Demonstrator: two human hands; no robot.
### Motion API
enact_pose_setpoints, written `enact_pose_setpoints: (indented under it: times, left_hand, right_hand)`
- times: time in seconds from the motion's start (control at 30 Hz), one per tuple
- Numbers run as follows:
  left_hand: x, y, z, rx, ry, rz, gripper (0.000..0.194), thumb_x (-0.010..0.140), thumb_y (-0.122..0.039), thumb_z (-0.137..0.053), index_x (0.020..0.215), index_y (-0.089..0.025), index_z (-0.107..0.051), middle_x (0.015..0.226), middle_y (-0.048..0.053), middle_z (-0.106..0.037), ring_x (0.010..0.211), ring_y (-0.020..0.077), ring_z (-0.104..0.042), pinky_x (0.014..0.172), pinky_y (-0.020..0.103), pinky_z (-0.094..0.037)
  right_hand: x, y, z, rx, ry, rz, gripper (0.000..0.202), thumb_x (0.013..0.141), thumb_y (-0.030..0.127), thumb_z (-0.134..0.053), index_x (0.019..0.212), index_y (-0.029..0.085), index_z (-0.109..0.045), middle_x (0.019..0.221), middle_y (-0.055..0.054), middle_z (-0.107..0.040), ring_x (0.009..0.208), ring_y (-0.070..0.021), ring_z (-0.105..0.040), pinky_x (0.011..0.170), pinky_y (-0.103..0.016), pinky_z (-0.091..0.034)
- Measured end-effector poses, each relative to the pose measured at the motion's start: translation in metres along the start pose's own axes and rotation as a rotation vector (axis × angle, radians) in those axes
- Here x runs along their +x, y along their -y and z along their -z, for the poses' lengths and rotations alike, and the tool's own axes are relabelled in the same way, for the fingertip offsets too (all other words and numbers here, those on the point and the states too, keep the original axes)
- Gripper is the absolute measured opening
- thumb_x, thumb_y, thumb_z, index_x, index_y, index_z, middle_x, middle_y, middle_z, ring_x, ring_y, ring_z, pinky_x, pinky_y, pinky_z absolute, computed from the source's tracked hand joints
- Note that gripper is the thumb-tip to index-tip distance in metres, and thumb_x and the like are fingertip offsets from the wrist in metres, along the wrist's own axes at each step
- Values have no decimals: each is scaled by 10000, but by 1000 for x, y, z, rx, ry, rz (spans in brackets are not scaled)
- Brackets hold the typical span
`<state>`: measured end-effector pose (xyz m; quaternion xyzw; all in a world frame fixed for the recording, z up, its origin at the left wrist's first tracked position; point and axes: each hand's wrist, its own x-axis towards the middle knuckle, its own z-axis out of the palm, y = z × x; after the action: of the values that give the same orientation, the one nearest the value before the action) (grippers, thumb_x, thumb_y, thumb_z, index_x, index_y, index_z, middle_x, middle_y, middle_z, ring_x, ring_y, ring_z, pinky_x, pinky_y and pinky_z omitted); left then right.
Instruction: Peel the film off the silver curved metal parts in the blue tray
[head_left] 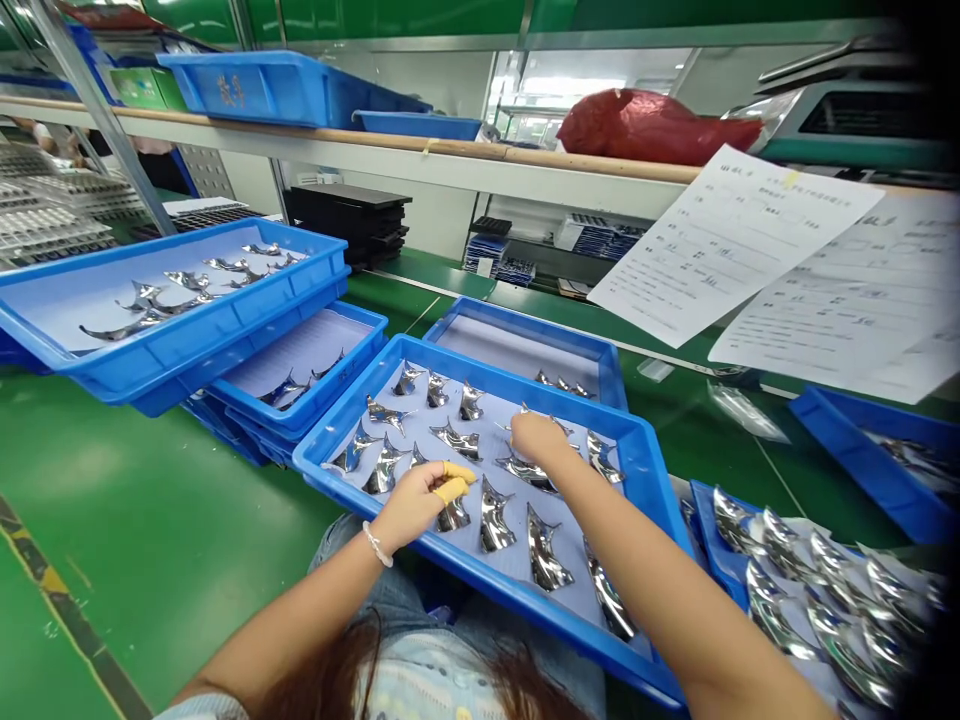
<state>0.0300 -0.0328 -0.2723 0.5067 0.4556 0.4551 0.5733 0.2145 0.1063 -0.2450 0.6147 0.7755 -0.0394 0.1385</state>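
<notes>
Shiny curved metal pieces (493, 515) lie spaced apart on the lined bottom of a blue tray (480, 577) in front of me. My left hand (420, 497), with yellow covers on thumb and finger, is over the tray's near left part, just above a metal piece (453, 513); its fingertips are close together and I cannot make out anything between them. Farther back, my right hand (536, 438) reaches over the tray with its fingers curled down by a metal piece (525, 470). The fingertips are hidden behind the hand.
Stacked blue trays (180, 335) with metal pieces stand at the left. Another tray (611, 375) lies behind the main one. More polished pieces (780, 600) fill a tray at the right. Paper sheets (735, 245) hang from the shelf (480, 175) above.
</notes>
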Motion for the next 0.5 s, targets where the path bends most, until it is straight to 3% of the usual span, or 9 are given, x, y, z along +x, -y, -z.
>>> enact_pose_setpoints:
  times: [0.3, 0.5]
  left_hand:
    - [1, -2, 0, 63, -11, -12, 245, 799, -258, -556, 960, -127, -685, 894, 74, -685, 839, 174, -600, 770, 280, -458]
    - [0, 1, 0, 35, -23, -14, 252, 780, -291, -581, 941, -130, -690, 893, 75, -690, 840, 179, -606, 777, 290, -463]
  right_hand:
    - [35, 57, -12, 164, -99, 82, 249, 933, 345, -563, 1040, 125, -613, 1065, -91, -614, 964, -228, -595, 851, -430, -486]
    - [32, 38, -8, 432, -212, 44, 147, 889, 266, -589, 835, 133, -620, 856, -55, -629, 814, -195, -594, 742, -348, -478]
